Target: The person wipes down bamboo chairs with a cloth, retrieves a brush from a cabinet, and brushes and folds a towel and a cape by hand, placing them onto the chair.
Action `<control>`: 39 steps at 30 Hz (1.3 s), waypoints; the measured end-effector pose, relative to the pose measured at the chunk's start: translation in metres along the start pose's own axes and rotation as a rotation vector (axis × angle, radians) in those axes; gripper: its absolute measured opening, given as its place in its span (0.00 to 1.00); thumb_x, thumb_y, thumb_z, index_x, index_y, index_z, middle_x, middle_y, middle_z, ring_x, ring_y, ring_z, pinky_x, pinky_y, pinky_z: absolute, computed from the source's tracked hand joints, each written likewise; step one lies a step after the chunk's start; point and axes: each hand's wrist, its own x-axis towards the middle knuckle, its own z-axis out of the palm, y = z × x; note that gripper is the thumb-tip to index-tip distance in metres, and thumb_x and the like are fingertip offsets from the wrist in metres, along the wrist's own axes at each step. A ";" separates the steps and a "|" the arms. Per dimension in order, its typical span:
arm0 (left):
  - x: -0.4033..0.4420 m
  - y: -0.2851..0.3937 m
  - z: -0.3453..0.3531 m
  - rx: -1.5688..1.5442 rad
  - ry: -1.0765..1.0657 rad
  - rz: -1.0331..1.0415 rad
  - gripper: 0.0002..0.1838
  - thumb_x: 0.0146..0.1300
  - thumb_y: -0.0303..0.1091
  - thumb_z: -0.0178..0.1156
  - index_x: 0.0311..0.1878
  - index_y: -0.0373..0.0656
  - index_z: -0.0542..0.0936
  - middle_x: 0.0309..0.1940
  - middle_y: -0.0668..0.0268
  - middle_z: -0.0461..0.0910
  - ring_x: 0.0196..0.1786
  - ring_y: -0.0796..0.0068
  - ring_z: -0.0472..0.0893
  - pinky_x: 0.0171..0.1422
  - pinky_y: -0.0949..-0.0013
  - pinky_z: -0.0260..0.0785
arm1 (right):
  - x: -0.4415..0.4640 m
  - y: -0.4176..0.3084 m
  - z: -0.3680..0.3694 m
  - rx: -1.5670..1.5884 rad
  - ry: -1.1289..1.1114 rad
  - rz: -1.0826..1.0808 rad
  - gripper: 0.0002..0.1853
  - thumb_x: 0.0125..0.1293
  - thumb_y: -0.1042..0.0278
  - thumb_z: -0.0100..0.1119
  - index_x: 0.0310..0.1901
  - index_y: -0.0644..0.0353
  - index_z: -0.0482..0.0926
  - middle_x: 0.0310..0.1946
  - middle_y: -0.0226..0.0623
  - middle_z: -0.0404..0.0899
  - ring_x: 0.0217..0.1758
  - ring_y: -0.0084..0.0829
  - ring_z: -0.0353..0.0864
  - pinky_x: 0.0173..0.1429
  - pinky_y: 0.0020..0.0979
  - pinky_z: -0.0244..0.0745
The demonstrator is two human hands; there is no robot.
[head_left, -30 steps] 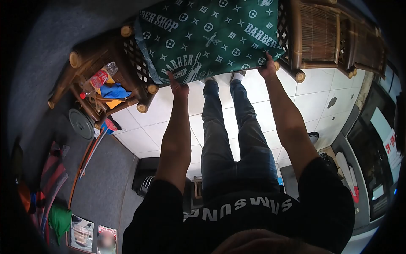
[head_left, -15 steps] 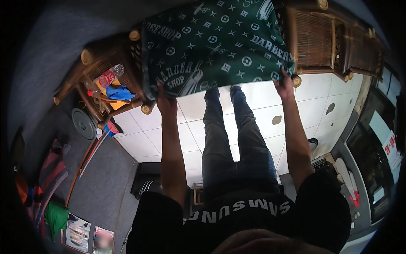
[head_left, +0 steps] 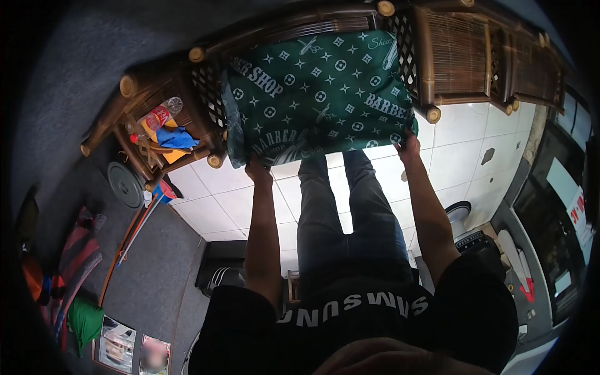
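Observation:
A dark green barber cape (head_left: 319, 94) with white lettering, stars and scissors is spread out before me, over a brown bamboo bench (head_left: 281, 39). Its near left corner is in my left hand (head_left: 259, 169), the fingers closed on the edge and partly hidden by the cloth. My right hand (head_left: 409, 149) grips the near right corner. Between the two hands the near edge hangs slightly slack above my legs. The far edge lies against the bench.
At left, a bamboo side table (head_left: 203, 150) bears plastic bottles (head_left: 157, 117) and a blue cloth (head_left: 177, 137). A grey round lid (head_left: 125, 184) and broom handles (head_left: 119, 250) are beside it. More bamboo seating (head_left: 459, 56) extends right. White tiles (head_left: 450, 156) cover the floor.
The cape has come down and closer to me, uncovering the bench's back behind it. Both hands have drawn in toward my body and slightly toward each other, still holding the corners.

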 end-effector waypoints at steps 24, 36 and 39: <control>0.123 0.166 0.239 0.159 -0.527 0.141 0.17 0.74 0.39 0.53 0.60 0.41 0.73 0.49 0.53 0.81 0.53 0.55 0.84 0.53 0.51 0.82 | 0.089 -0.162 0.217 -0.403 -0.319 -0.397 0.33 0.72 0.40 0.55 0.59 0.67 0.73 0.47 0.52 0.84 0.37 0.48 0.89 0.30 0.41 0.88; 0.041 -0.056 0.239 0.173 -0.281 -0.268 0.20 0.64 0.47 0.70 0.54 0.52 0.78 0.45 0.66 0.81 0.39 0.70 0.79 0.49 0.61 0.77 | 0.036 0.063 0.205 -0.151 -0.375 0.257 0.23 0.76 0.49 0.53 0.62 0.57 0.70 0.54 0.43 0.80 0.55 0.42 0.83 0.57 0.48 0.83; 0.105 -0.103 0.239 0.285 -0.495 0.099 0.23 0.67 0.43 0.66 0.62 0.49 0.74 0.54 0.66 0.80 0.52 0.67 0.79 0.63 0.61 0.70 | 0.036 0.068 0.220 -0.095 -0.388 0.251 0.29 0.75 0.45 0.54 0.66 0.58 0.67 0.56 0.43 0.79 0.62 0.44 0.78 0.66 0.49 0.77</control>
